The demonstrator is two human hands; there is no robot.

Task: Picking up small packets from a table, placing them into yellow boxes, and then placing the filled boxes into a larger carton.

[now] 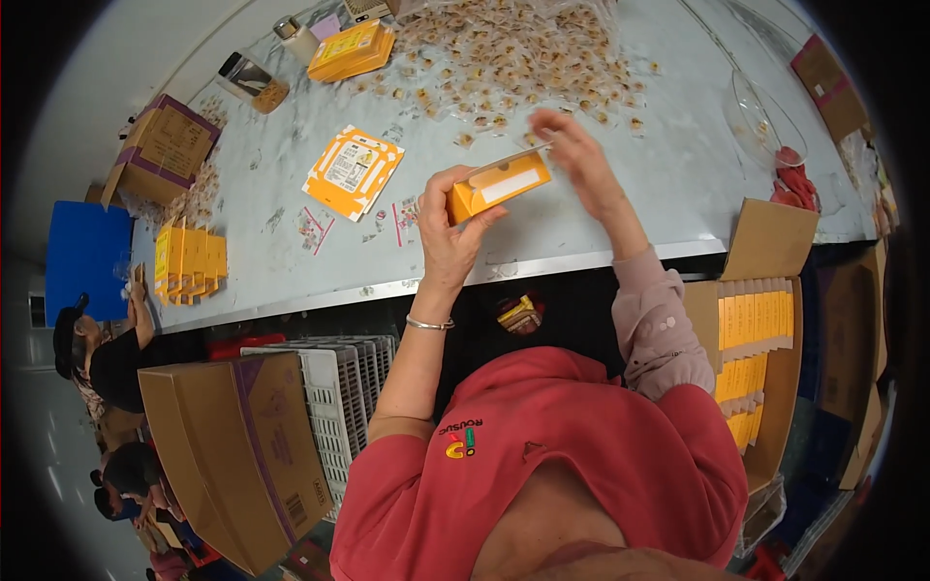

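My left hand (447, 218) grips a small orange carton (511, 184) with a white panel on its side, holding it tilted above the front part of the table. Its thumb lies under the near edge and the fingers wrap the left end. Just right of the carton's other end is my right hand (581, 160), its fingers apart, slightly blurred and holding nothing that I can see. Left of the carton, flat orange carton blanks (354, 172) lie stacked on the table. Small printed sachets (405, 221) rest between that stack and my left hand.
Many small clear-wrapped pieces (513, 58) are heaped at the table's back. Folded-up yellow cartons (190, 259) stand at the left edge. An open cardboard box (751, 218) of orange cartons is at my right. A closed box (228, 455) and white crate (339, 397) stand at my left.
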